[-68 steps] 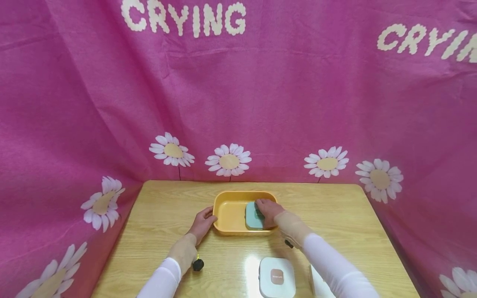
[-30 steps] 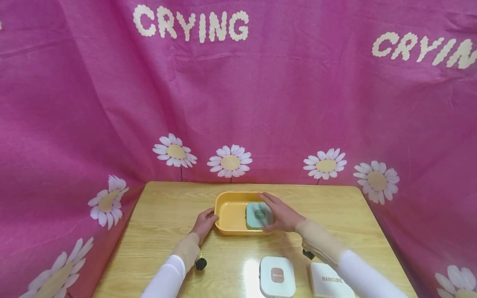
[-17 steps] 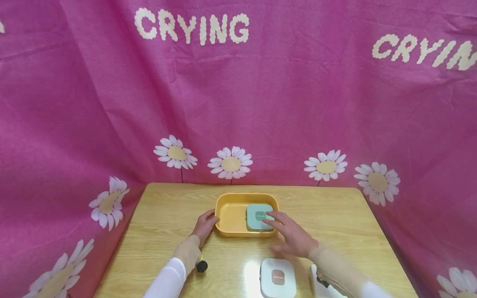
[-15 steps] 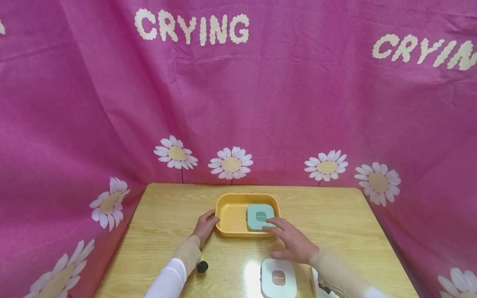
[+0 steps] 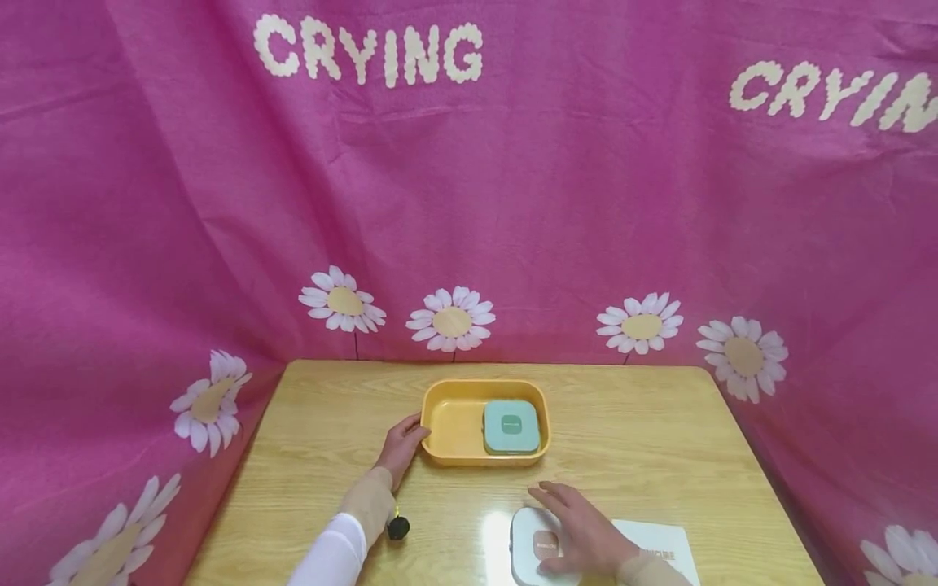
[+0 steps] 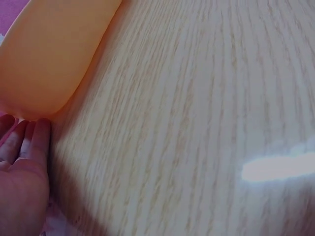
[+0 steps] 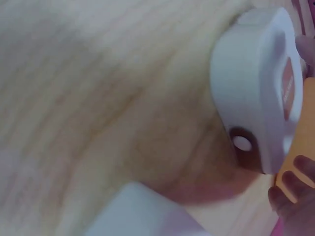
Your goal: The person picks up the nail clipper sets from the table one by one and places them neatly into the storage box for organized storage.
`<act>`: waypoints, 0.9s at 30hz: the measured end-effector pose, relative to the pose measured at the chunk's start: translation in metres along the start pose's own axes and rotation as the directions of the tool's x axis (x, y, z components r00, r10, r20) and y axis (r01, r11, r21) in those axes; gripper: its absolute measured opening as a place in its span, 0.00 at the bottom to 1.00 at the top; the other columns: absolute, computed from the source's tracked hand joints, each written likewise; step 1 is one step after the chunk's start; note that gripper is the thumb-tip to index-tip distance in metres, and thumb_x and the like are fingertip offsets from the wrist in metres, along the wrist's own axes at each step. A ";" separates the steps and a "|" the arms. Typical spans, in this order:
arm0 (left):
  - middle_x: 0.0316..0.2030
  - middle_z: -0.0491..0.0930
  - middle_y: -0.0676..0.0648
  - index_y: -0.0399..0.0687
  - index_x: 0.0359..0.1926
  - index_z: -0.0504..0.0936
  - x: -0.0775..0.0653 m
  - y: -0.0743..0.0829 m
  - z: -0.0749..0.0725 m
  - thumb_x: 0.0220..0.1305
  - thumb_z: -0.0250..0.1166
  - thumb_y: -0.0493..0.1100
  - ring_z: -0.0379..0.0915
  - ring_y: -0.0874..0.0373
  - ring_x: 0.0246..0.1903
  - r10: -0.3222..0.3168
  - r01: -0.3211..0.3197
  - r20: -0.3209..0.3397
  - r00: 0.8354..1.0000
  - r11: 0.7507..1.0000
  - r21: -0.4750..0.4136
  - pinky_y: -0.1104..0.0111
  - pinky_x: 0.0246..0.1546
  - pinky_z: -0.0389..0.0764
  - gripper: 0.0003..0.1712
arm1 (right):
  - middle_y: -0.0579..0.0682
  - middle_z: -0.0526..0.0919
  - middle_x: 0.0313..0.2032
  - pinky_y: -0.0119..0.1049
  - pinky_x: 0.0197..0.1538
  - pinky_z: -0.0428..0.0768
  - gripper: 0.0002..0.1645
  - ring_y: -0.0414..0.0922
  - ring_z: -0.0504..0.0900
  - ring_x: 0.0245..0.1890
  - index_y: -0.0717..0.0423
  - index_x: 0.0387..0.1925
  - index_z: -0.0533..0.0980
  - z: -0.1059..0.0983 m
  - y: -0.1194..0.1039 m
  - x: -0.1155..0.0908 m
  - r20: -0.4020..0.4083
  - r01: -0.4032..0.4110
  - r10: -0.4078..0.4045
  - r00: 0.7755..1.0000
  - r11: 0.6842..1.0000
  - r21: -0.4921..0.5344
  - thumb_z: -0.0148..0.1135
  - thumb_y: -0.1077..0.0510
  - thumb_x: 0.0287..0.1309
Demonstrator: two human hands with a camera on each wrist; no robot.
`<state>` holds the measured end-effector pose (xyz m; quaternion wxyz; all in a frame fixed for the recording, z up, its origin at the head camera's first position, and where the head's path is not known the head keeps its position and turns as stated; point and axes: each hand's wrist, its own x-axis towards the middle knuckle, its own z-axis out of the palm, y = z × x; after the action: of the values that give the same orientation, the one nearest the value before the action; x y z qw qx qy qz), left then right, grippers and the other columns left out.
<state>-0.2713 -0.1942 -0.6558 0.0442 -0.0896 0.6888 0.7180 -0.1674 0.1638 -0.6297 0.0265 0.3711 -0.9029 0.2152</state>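
My left hand (image 5: pixel 399 452) rests against the left end of the yellow-orange tray (image 5: pixel 476 460). In the left wrist view its fingers (image 6: pixel 39 140) reach straight to the tray's outer wall (image 6: pixel 59 59). Inside the tray's right half lies a mint-green square case (image 5: pixel 510 427). My right hand (image 5: pixel 589 533) hovers over a white square manicure case (image 5: pixel 528 537) with a pinkish-brown label, fingers spread. The right wrist view shows that white case (image 7: pixel 238 78) on the table with its button clasp (image 7: pixel 242 143); right-hand fingers (image 7: pixel 298 184) extend beyond its far end.
A flat white box lettered MANICURE (image 5: pixel 674 541) lies right of the white case, partly behind my right hand. A black ball-like piece (image 5: pixel 398 527) hangs at my left wrist. The wooden table (image 5: pixel 630 423) ends at a pink daisy-print cloth (image 5: pixel 542 203) behind and at the sides.
My right hand has let go of the mint-green case in the tray and drawn back toward the near edge, over the white case. My left hand stays at the tray's end.
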 end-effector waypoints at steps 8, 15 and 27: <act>0.63 0.77 0.27 0.24 0.68 0.72 -0.004 0.003 0.000 0.72 0.60 0.35 0.79 0.46 0.58 0.010 -0.010 0.003 1.000 1.000 -0.013 0.74 0.48 0.80 0.28 | 0.62 0.73 0.69 0.56 0.62 0.79 0.62 0.60 0.74 0.65 0.53 0.74 0.70 0.013 -0.005 -0.007 0.122 -0.090 0.074 0.990 0.986 0.137 0.77 0.25 0.44; 0.65 0.76 0.28 0.25 0.68 0.73 -0.001 -0.002 0.004 0.72 0.59 0.36 0.78 0.51 0.56 0.020 -0.020 -0.013 1.000 1.000 -0.004 0.73 0.50 0.79 0.28 | 0.57 0.77 0.63 0.54 0.56 0.81 0.60 0.54 0.78 0.58 0.49 0.72 0.73 0.021 -0.007 -0.006 0.066 0.016 -0.019 0.998 0.999 0.040 0.70 0.18 0.47; 0.66 0.76 0.30 0.27 0.69 0.74 0.001 -0.011 0.001 0.72 0.61 0.36 0.78 0.54 0.56 0.027 -0.028 -0.012 1.000 0.999 -0.033 0.74 0.51 0.80 0.28 | 0.52 0.81 0.59 0.49 0.55 0.82 0.55 0.50 0.82 0.55 0.43 0.72 0.75 0.034 -0.002 -0.011 -0.029 0.033 -0.034 0.999 0.999 -0.011 0.68 0.18 0.49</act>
<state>-0.2707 -0.1931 -0.6668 0.0287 -0.0850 0.6783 0.7293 -0.1546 0.1559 -0.6626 0.0451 0.3828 -0.8973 0.2151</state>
